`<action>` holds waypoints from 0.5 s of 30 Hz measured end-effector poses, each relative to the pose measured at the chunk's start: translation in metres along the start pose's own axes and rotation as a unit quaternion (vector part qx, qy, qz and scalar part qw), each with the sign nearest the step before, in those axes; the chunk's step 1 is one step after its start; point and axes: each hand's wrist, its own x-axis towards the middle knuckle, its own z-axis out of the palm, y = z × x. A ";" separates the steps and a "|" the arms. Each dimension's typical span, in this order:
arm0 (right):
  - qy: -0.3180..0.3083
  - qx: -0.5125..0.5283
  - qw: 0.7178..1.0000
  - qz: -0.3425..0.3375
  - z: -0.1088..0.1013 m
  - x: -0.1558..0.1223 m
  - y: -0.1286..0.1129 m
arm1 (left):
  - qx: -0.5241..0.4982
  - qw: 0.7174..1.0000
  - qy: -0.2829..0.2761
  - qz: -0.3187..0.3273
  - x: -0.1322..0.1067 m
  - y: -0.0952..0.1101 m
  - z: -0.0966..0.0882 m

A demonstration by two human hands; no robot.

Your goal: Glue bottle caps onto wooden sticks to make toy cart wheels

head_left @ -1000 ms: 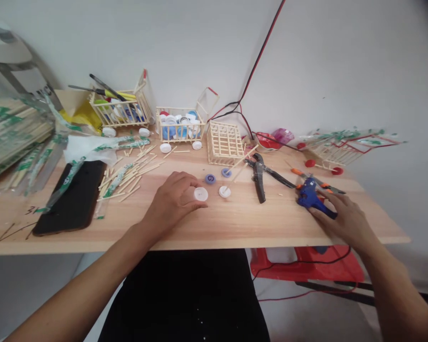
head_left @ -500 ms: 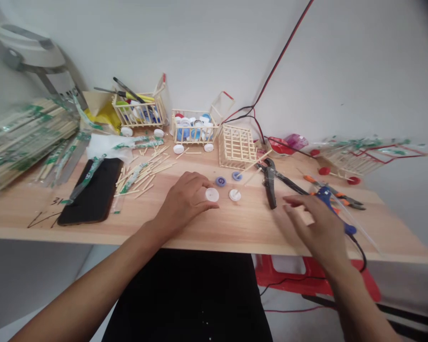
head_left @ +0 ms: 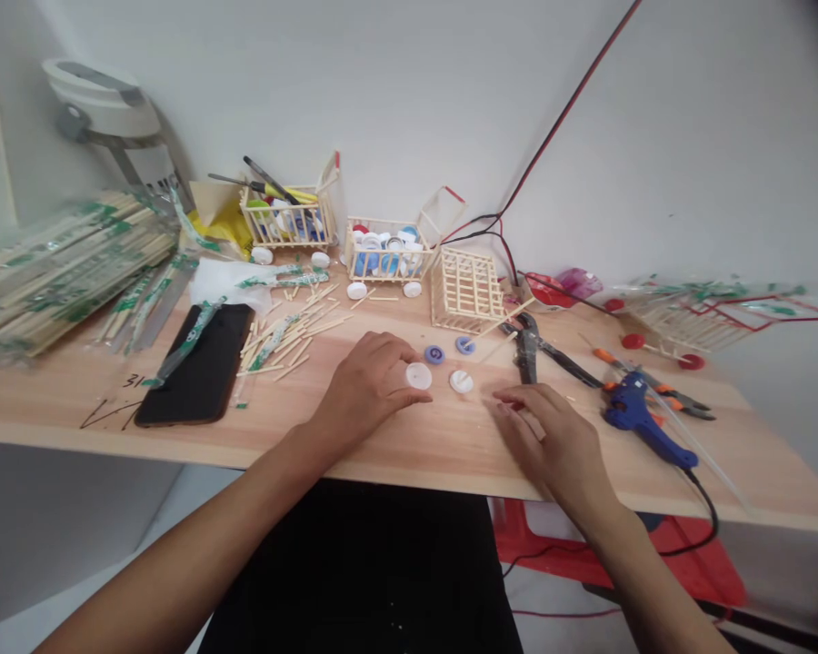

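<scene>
My left hand rests on the table with thumb and forefinger curled round the rim of a white bottle cap, holding it flat. My right hand hovers over the wood further right, slightly blurred, fingers loosely bent and apart, and I see nothing in them. Between the hands lies another white cap with a short stick on it. Just behind are a blue cap and a second blue cap with a stick across it. A stick basket sits behind these caps.
To the right are a blue glue gun, pliers and a black-handled tool. Cut sticks and a black phone lie left. Small stick carts, one full of caps, line the wall.
My right hand has moved left, away from the glue gun and towards the caps. My left hand stays at the white cap. The view has shifted slightly.
</scene>
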 end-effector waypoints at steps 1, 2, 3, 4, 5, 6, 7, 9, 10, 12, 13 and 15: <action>0.001 -0.006 1.000 -0.012 -0.001 0.000 -0.001 | 0.000 1.000 -0.001 0.000 0.000 0.000 0.000; 0.002 -0.012 1.000 -0.022 -0.002 0.001 -0.003 | 0.000 1.000 -0.001 0.000 0.000 0.000 0.000; 0.003 -0.019 0.999 -0.031 -0.003 0.002 -0.005 | 0.000 1.000 -0.002 -0.001 0.000 0.000 0.000; 0.005 -0.025 0.999 -0.040 -0.004 0.002 -0.007 | -0.001 1.000 -0.002 -0.003 0.000 0.000 0.000; 0.010 -0.033 0.998 -0.050 -0.005 0.003 -0.011 | -0.002 1.000 -0.004 -0.005 0.000 0.000 0.000; 0.019 -0.042 0.997 -0.062 -0.007 0.004 -0.014 | -0.003 1.000 -0.005 -0.007 0.000 0.000 -0.001; 0.028 -0.052 0.995 -0.077 -0.010 0.006 -0.017 | -0.004 1.000 -0.007 -0.008 0.000 0.000 -0.001; 0.046 -0.077 0.990 -0.113 -0.016 0.010 -0.024 | -0.003 1.000 -0.012 -0.012 0.000 0.000 -0.001; 0.051 -0.093 0.986 -0.131 -0.020 0.012 -0.027 | -0.002 1.000 -0.014 -0.014 0.000 0.000 -0.001; 0.043 -0.136 0.978 -0.154 -0.026 0.020 -0.031 | -0.001 1.000 -0.015 -0.016 0.000 0.001 -0.001; 0.030 -0.163 0.974 -0.156 -0.029 0.024 -0.033 | -0.001 1.000 -0.017 -0.016 0.000 0.001 -0.001; -0.007 -0.215 0.963 -0.161 -0.033 0.034 -0.036 | 0.000 1.000 -0.018 -0.016 0.000 0.001 -0.001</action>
